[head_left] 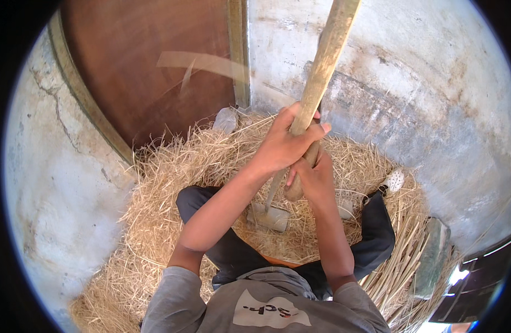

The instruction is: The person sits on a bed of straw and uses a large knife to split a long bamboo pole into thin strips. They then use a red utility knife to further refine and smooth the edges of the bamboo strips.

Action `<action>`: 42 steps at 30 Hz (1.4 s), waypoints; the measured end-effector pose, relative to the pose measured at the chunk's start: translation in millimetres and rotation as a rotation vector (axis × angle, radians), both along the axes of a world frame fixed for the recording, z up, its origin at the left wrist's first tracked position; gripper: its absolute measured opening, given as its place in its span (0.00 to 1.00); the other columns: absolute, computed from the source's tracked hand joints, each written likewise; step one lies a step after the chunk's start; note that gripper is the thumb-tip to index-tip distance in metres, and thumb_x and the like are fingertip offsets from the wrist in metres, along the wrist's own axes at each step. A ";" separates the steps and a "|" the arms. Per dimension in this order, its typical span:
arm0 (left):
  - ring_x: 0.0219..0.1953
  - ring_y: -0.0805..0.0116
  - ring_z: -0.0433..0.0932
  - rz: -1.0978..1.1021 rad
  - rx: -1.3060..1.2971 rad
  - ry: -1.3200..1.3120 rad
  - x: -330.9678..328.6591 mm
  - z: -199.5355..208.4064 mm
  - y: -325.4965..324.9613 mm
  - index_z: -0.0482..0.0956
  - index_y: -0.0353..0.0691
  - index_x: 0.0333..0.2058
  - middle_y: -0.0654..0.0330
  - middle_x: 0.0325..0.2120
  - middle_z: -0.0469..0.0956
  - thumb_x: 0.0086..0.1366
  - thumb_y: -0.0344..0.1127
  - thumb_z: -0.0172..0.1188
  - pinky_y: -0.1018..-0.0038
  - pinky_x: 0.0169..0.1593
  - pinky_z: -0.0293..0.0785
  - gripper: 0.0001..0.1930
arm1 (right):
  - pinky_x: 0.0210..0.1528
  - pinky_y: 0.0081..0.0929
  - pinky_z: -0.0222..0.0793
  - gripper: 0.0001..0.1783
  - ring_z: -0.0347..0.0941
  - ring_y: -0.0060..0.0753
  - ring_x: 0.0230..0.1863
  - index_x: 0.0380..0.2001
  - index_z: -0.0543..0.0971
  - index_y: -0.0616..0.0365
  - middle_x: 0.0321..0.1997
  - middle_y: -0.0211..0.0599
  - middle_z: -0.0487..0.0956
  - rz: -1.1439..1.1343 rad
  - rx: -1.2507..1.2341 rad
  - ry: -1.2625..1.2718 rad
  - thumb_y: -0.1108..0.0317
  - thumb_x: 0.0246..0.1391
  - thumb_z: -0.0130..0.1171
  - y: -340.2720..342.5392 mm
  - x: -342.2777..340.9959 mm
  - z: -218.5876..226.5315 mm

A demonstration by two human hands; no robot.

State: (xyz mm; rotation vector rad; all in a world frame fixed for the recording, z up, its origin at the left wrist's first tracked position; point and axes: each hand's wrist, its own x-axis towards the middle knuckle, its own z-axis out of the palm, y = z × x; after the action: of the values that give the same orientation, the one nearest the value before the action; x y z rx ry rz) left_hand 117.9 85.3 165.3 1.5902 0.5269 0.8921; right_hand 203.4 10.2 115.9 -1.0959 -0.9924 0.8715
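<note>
A long, pale bamboo pole (327,53) slants from the top of the view down between my legs. My left hand (283,139) is closed round its middle, the thumb stretched across toward the right. Below that hand, the pole continues as a narrow strip that reaches a short cylindrical block (269,217) on the straw. Just beneath, my right hand (316,175) grips a thick wooden handle (294,192) with a rounded lower end. Whatever joins the handle's upper end is mostly hidden behind the pole and my left hand; only a dark edge shows there.
Loose straw (172,183) covers the ground around my bent legs. A brown door (155,66) and a stained whitewashed wall (422,89) stand ahead. A grey stone (226,120) lies by the door frame. To the right are thin stalks (402,266) and a greenish slab (431,258).
</note>
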 end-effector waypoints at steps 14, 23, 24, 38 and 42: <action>0.42 0.64 0.75 -0.182 -0.590 -0.558 4.4 -22.3 20.5 0.60 0.40 0.51 0.47 0.44 0.74 0.64 0.30 0.60 0.67 0.44 0.75 0.20 | 0.24 0.27 0.73 0.18 0.75 0.32 0.20 0.42 0.72 0.69 0.25 0.41 0.76 0.171 -0.017 0.133 0.71 0.48 0.59 8.0 26.0 -10.5; 0.42 0.60 0.79 0.179 -0.451 -0.634 7.8 -18.0 43.9 0.54 0.37 0.50 0.53 0.36 0.73 0.59 0.20 0.61 0.70 0.48 0.75 0.27 | 0.39 0.36 0.76 0.63 0.77 0.56 0.50 0.67 0.49 0.69 0.50 0.63 0.76 0.442 0.178 0.323 0.50 0.36 0.74 7.3 37.6 -43.1; 0.43 0.59 0.79 0.223 -0.437 -0.620 5.7 -17.4 41.5 0.54 0.36 0.50 0.53 0.36 0.73 0.59 0.19 0.61 0.70 0.49 0.75 0.27 | 0.40 0.37 0.76 0.65 0.77 0.57 0.50 0.67 0.49 0.69 0.51 0.63 0.76 0.443 0.191 0.287 0.50 0.34 0.76 8.3 36.1 -47.9; 0.38 0.67 0.81 0.397 0.059 -0.986 -49.8 50.8 26.4 0.72 0.33 0.40 0.54 0.36 0.79 0.57 0.23 0.66 0.73 0.44 0.78 0.14 | 0.23 0.16 0.70 0.34 0.78 0.26 0.22 0.54 0.65 0.67 0.23 0.38 0.81 -0.083 -0.030 -0.022 0.77 0.44 0.70 -6.4 11.3 -35.4; 0.37 0.66 0.81 0.638 0.140 -0.878 -131.4 18.0 13.4 0.70 0.32 0.43 0.51 0.37 0.79 0.56 0.24 0.67 0.71 0.44 0.78 0.18 | 0.17 0.12 0.57 0.20 0.65 0.14 0.15 0.45 0.73 0.66 0.16 0.28 0.75 -0.274 0.045 -0.182 0.79 0.48 0.66 -33.5 24.6 -37.4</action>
State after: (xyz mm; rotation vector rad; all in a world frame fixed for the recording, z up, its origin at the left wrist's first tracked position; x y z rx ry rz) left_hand -13.5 98.7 183.3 0.9791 0.3261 2.0015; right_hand 228.0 -23.4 78.5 -1.2548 -0.9771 0.5327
